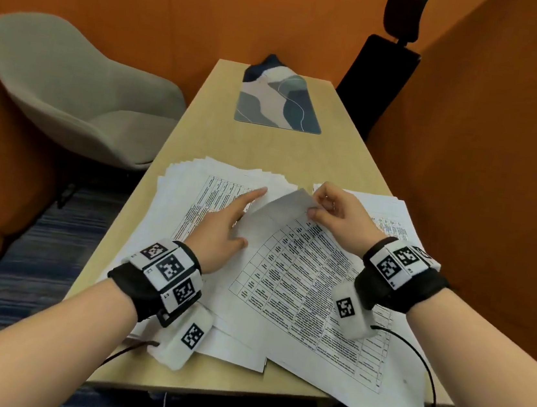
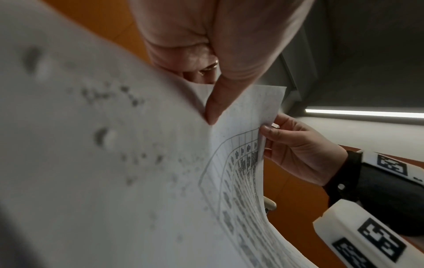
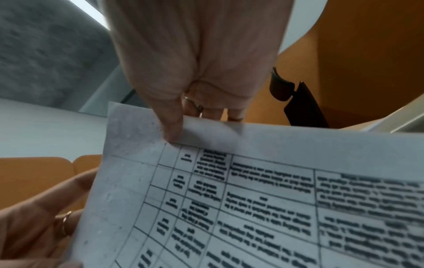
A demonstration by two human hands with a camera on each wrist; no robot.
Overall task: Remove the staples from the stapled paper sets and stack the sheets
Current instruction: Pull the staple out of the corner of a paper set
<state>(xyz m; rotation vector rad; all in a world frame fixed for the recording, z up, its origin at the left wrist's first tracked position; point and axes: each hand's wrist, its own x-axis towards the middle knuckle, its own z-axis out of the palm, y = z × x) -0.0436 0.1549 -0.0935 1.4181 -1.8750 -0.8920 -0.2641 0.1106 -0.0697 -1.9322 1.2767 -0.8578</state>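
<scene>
A printed sheet with a table [image 1: 287, 256] lies on top of the spread papers, its far corner lifted and curled over. My right hand [image 1: 314, 204] pinches that corner between thumb and fingers; the thumb [image 3: 172, 130] presses on the printed side of the sheet [image 3: 252, 199]. My left hand [image 1: 245, 217] rests at the sheet's left edge, index finger straight and pointing away, thumb on the sheet. Its other fingers go behind the raised part [image 2: 241, 145]. A fanned paper stack [image 1: 203, 175] lies to the left, more sheets [image 1: 388, 211] to the right. No staple shows.
The wooden table [image 1: 267, 149] is narrow, with orange walls close on both sides. A patterned mat [image 1: 279, 103] lies at its far end. A grey chair [image 1: 70, 94] stands left, a black chair [image 1: 376, 81] far right. Papers overhang the near edge.
</scene>
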